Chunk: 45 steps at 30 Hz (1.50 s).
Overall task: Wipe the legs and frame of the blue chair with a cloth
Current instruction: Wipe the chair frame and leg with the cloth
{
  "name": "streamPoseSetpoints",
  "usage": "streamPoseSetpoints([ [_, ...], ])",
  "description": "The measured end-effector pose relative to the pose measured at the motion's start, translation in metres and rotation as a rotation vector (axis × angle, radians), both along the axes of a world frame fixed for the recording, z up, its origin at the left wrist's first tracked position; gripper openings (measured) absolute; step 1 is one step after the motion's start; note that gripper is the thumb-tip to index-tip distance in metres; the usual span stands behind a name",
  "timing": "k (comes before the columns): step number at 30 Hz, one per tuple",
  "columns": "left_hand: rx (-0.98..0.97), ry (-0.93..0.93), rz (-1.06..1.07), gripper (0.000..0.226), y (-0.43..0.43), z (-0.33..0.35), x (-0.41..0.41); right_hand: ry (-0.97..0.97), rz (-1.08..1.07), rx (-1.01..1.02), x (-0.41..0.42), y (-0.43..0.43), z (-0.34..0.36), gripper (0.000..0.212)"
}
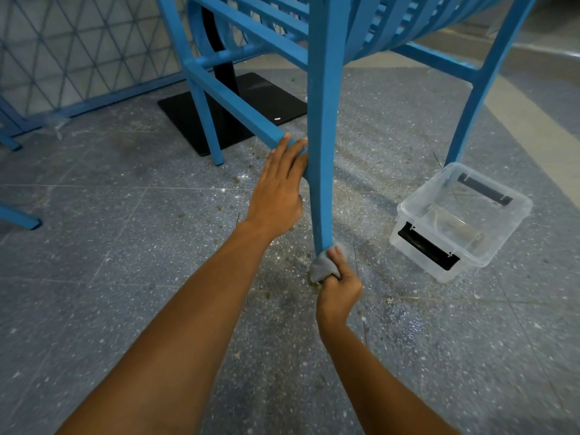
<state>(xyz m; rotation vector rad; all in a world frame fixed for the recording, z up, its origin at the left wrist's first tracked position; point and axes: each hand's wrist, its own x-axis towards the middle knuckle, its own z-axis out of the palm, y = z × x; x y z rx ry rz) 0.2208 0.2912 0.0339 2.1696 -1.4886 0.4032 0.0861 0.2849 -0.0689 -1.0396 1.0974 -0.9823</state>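
Tightly, right grip point(340, 285) round cloth point(323, 267).

Open floor point(125, 246) L of front leg point(323, 120), plastic tub point(496, 243) near R, crossbar point(232, 102) behind

Matt blue chair point(323, 120), clear plastic box point(461, 221)

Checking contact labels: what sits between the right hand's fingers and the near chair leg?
The grey cloth, bunched round the foot of the blue chair leg and gripped by the right hand. Head view.
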Motion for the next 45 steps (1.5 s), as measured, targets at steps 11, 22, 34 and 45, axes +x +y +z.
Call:
streamPoseSetpoints([
  [11,-0.077,0.033,0.008,0.071,-0.005,-0.003,-0.004,0.02,0.057,0.133,-0.009,-0.012,-0.019,0.028],
  [22,-0.073,0.019,0.008,0.07,-0.003,-0.002,-0.004,-0.046,-0.012,0.057,-0.006,-0.004,-0.009,0.027],
  [34,-0.09,0.039,0.005,0.07,-0.005,-0.003,-0.005,0.162,0.067,0.109,-0.006,-0.014,-0.032,0.031],
  [45,-0.058,0.023,0.015,0.071,-0.004,-0.001,-0.006,0.18,0.152,0.219,-0.014,-0.019,-0.042,0.029],
])
